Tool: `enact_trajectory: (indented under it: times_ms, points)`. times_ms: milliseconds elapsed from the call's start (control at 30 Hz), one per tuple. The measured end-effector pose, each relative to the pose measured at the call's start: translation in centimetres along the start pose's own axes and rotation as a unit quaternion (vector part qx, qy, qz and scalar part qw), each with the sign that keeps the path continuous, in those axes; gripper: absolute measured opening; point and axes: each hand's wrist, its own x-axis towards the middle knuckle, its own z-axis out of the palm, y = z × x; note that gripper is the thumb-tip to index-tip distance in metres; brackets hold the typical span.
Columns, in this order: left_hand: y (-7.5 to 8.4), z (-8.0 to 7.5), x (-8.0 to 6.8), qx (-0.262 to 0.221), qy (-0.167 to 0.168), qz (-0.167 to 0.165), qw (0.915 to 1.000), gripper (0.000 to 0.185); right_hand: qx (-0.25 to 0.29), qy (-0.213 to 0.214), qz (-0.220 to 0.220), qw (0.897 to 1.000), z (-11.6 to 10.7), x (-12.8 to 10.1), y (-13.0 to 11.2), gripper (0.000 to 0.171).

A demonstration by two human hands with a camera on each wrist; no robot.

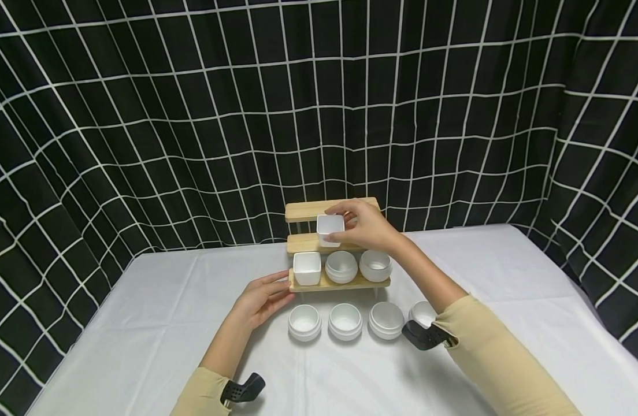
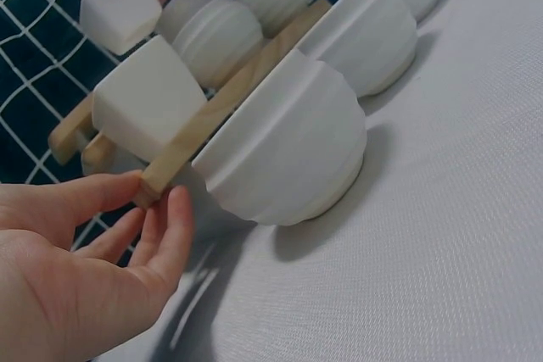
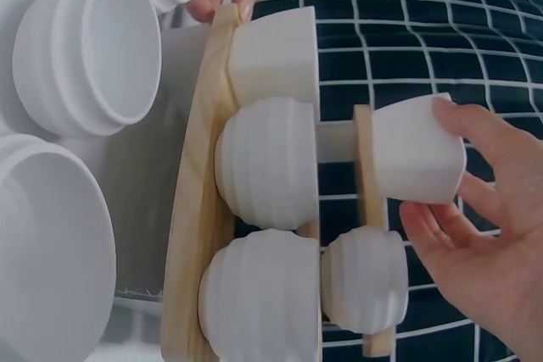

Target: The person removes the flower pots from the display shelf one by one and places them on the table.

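A three-tier wooden display stand (image 1: 314, 288) is in the middle of the table in the head view. My left hand (image 1: 262, 299) pinches the left end of its lowest shelf (image 2: 182, 146), thumb above and fingers below. Over the middle shelf (image 1: 298, 244), my right hand (image 1: 370, 226) grips a square white cup (image 1: 329, 231) between thumb and fingers; in the right wrist view this cup's base is right at the board. Another square cup (image 1: 307, 268) and two round cups (image 1: 341, 267) line the lowest shelf. Beside the held cup, a smaller round cup (image 3: 365, 281) sits on the middle shelf.
Several round white cups (image 1: 345, 322) stand in a row on the white tablecloth (image 1: 142, 341) before the stand. The rightmost cup (image 1: 422, 313) is partly covered by the right forearm. A black gridded curtain (image 1: 220, 144) hangs behind the table and along its sides.
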Motion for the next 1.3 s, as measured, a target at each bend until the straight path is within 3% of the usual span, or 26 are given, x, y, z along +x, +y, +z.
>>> enact_trajectory:
  times_ms: [633,933,1300]
  points:
    - [0.0,0.0,0.0,-0.003,0.0,-0.002,1.0,0.049,0.072,-0.002,-0.013,0.997,0.6,-1.9,-0.2,0.051]
    - [0.0,-0.1,0.1,0.0,-0.007,0.002,1.0,0.049,0.068,-0.011,0.007,0.998,1.0,-3.0,-0.2,0.049]
    - [0.0,-0.1,0.2,-0.007,-0.009,0.002,0.9999,0.049,0.078,-0.019,-0.008,0.997,1.3,-4.5,-0.8,0.049]
